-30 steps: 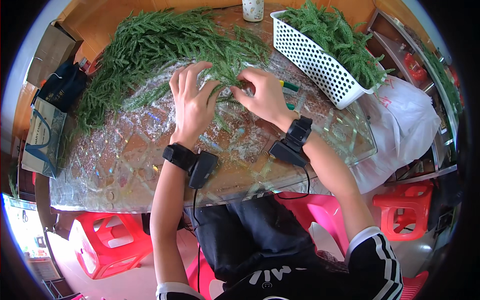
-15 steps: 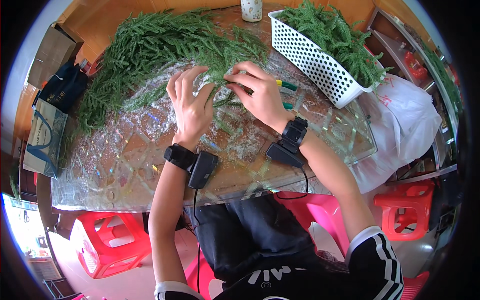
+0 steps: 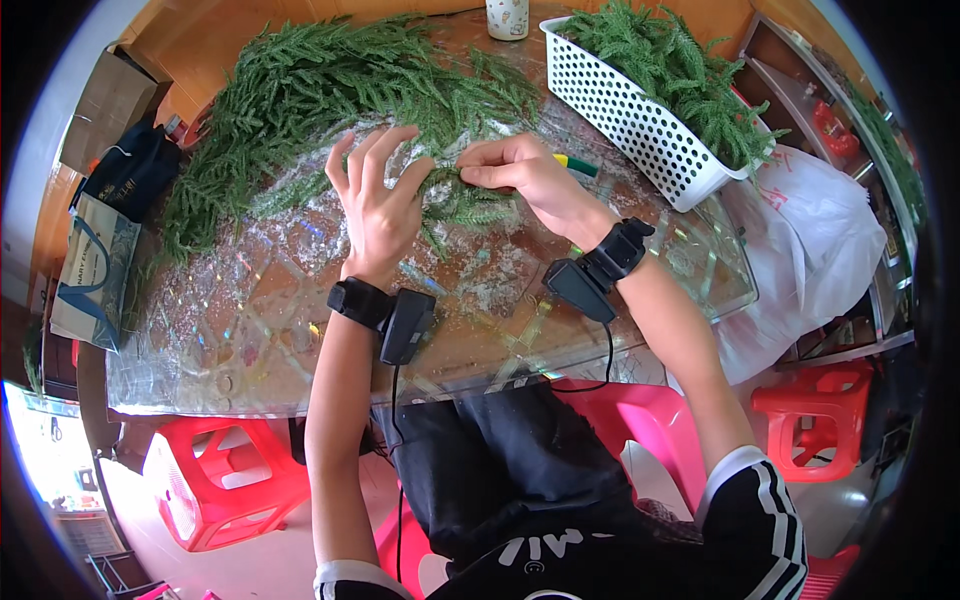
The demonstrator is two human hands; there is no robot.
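A green artificial pine sprig (image 3: 468, 208) lies between my two hands over the table. My right hand (image 3: 535, 188) is closed in a pinch at the sprig's upper end, thumb against index finger. My left hand (image 3: 385, 215) has its fingers raised and spread, with its thumb tip beside the same sprig. Just beyond both hands begins a big heap of pine branches (image 3: 310, 95). A yellow and green handle (image 3: 578, 166) of some tool shows behind my right hand, which hides the rest of it.
White flakes lie across the glass-covered table (image 3: 270, 350). A white perforated basket (image 3: 640, 125) with more branches stands at the far right, beside a white plastic bag (image 3: 800, 250). A patterned cup (image 3: 508, 18) is at the back. Bags (image 3: 95, 265) stand left; red stools (image 3: 225, 480) are below.
My right hand has shifted slightly right and down, its fingers now closer together. My left fingers have spread a little wider. More of the sprig shows below the hands.
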